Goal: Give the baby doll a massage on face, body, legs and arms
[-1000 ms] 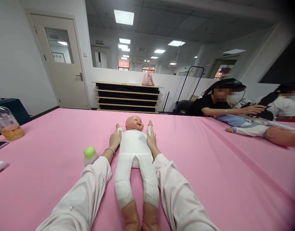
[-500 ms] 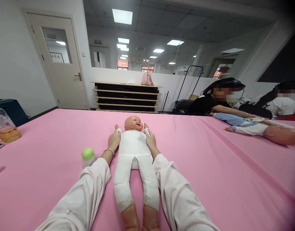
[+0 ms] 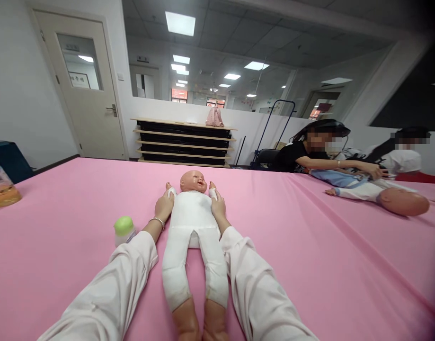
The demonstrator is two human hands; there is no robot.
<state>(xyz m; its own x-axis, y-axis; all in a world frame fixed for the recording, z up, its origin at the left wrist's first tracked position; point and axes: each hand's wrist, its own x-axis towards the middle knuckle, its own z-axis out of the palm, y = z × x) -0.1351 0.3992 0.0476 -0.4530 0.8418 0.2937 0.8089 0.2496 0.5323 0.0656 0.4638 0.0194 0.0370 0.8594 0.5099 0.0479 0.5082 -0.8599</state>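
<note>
A baby doll (image 3: 192, 213) with a white cloth body lies on its back on the pink sheet (image 3: 274, 246), head away from me and feet towards me. My left hand (image 3: 164, 206), with a beaded bracelet at the wrist, is closed round the doll's arm on the left side. Round the arm on the right side, my right hand (image 3: 217, 206) is closed too. Both doll arms are bent upward, and the small hands stick out above my fingers beside the head. A jar with a green lid (image 3: 124, 228) stands left of my left forearm.
At the right, a person in black (image 3: 309, 154) handles a second doll (image 3: 398, 199) in blue and white; another person in white (image 3: 403, 156) sits beyond. A bottle of orange liquid (image 3: 2, 192) stands at the far left. Behind the table are stacked boards (image 3: 183, 139) with a pink backpack (image 3: 215, 117) on top.
The view has shifted slightly, so everything sits a little further left. My hands keep their hold on the doll's arms. The other person's hand has lifted a little over the second doll.
</note>
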